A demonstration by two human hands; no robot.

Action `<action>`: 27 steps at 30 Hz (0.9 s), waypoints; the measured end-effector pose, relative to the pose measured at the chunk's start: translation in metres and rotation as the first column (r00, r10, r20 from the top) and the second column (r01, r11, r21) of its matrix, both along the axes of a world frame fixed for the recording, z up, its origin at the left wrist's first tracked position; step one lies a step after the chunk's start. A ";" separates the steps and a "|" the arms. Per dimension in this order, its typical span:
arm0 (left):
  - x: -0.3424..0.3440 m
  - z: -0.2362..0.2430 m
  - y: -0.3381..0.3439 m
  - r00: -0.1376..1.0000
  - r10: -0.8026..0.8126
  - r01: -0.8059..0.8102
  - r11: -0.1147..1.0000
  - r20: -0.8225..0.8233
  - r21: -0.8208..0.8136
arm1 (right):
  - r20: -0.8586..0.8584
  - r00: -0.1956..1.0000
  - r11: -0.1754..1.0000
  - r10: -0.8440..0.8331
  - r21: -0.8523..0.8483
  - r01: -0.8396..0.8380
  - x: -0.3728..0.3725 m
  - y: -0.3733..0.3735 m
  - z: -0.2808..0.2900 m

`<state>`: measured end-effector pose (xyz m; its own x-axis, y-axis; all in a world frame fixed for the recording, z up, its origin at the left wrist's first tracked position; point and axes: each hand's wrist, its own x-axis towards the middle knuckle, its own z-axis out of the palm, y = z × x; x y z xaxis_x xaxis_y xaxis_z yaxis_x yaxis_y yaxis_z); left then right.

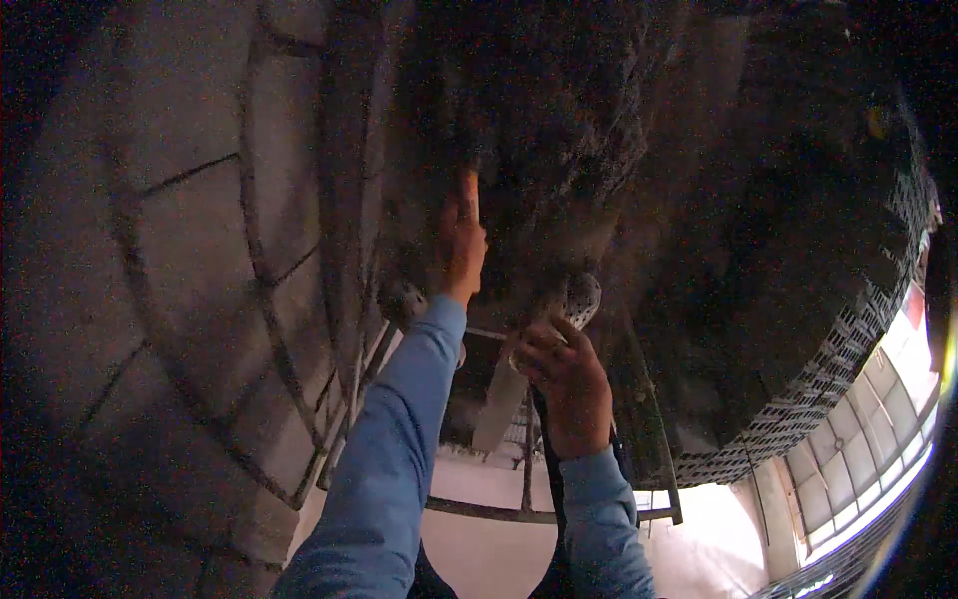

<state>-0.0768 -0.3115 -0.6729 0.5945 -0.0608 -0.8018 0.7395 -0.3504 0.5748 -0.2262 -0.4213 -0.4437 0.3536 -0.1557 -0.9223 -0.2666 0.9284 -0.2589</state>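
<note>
In the dim middle of the head view, my left hand (465,240) reaches forward against a dark, rough surface (539,130). At least one of its fingers is stretched out, and I see nothing in it. Nearer and to the right, my right hand (567,379) has its fingers curled round the upper part of a pale, long, flat piece (499,404). This piece slants down to the left, and its kind cannot be made out. Just beyond the right hand is a pale speckled shoe (582,295). Another speckled shoe (403,301) shows faintly left of my left wrist.
A metal frame (529,515) with thin bars crosses below my arms. On the left rises a wall of large pale blocks (190,110) with dark joints. Rows of pieces with rectangular holes (798,409) curve along the right, near a bright paned window (848,449).
</note>
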 end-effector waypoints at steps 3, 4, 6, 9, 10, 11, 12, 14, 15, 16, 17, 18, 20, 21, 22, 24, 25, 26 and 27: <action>-0.019 -0.007 0.025 0.988 0.048 -0.061 0.995 0.145 0.081 | 0.063 0.994 0.994 0.084 -0.071 -0.079 -0.005 0.003 -0.012; -0.018 -0.004 0.026 0.994 0.043 -0.053 0.993 0.099 0.105 | 0.057 0.998 0.999 0.001 -0.037 0.001 -0.007 0.002 -0.015; -0.013 0.005 0.034 0.999 0.041 -0.042 0.988 0.011 0.151 | 0.040 0.987 0.987 -0.157 0.029 0.156 -0.011 0.002 -0.023; -0.018 0.040 0.030 0.997 -0.053 0.059 0.991 -0.058 0.118 | 0.022 0.979 0.979 -0.200 0.032 0.200 -0.022 -0.001 -0.033; -0.026 0.046 0.038 0.997 -0.050 0.057 0.991 -0.057 0.123 | 0.021 0.984 0.984 -0.176 0.017 0.176 -0.026 0.002 -0.038; -0.036 0.054 0.046 0.997 -0.048 0.055 0.990 -0.057 0.128 | 0.019 0.988 0.988 -0.152 0.001 0.152 -0.031 0.005 -0.044; -0.044 0.055 0.054 0.996 -0.050 0.060 0.989 -0.077 0.133 | 0.022 0.991 0.991 -0.130 -0.021 0.130 -0.036 0.009 -0.052; -0.056 0.059 0.072 0.990 -0.042 0.062 0.987 -0.132 0.151 | 0.067 0.997 0.995 -0.047 -0.086 0.053 -0.042 0.016 -0.068; -0.059 0.062 0.079 0.984 -0.039 0.067 0.985 -0.172 0.162 | 0.088 0.996 0.992 -0.005 -0.121 0.016 -0.043 0.017 -0.075; -0.062 0.073 0.078 0.971 -0.055 0.100 0.977 -0.235 0.187 | 0.052 0.996 0.992 -0.077 -0.097 0.081 -0.052 0.018 -0.086; -0.059 0.094 0.071 0.953 -0.069 0.135 0.968 -0.294 0.210 | 0.018 0.989 0.986 -0.147 -0.075 0.148 -0.061 0.017 -0.097; -0.059 0.121 0.061 0.949 -0.091 0.152 0.971 -0.302 0.187 | -0.010 0.976 0.974 -0.219 -0.058 0.218 -0.070 0.015 -0.108; -0.072 0.176 0.063 0.956 -0.135 0.178 0.972 -0.260 0.151 | 0.056 0.959 0.956 -0.279 -0.075 0.282 -0.097 0.020 -0.120; -0.086 0.199 0.070 0.962 -0.170 0.199 0.972 -0.216 0.122 | 0.118 0.946 0.947 -0.303 -0.071 0.313 -0.108 0.022 -0.130; -0.083 0.229 0.064 0.958 -0.221 0.248 0.958 -0.185 0.141 | 0.154 0.974 0.965 -0.168 -0.177 0.195 -0.130 0.014 -0.143; -0.068 0.299 0.041 0.946 -0.292 0.317 0.924 -0.140 0.214 | 0.162 0.962 0.950 -0.221 -0.189 0.250 -0.118 0.014 -0.124; -0.057 0.325 0.040 0.952 -0.287 0.304 0.922 -0.103 0.241 | 0.108 0.921 0.919 -0.373 -0.095 0.383 -0.101 0.007 -0.095; -0.045 0.352 0.044 0.957 -0.282 0.291 0.919 -0.070 0.267 | 0.083 0.935 0.933 -0.344 -0.081 0.351 -0.077 0.006 -0.070; -0.039 0.383 0.046 0.957 -0.286 0.289 0.918 -0.052 0.272 | 0.047 0.946 0.942 -0.321 -0.089 0.324 -0.058 -0.003 -0.043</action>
<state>-0.1159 -0.2653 -0.2902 0.5755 -0.0050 -0.8178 0.5887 -0.6916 0.4185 -0.2843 -0.4240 -0.4869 0.2981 -0.3519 -0.8873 0.0530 0.9342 -0.3527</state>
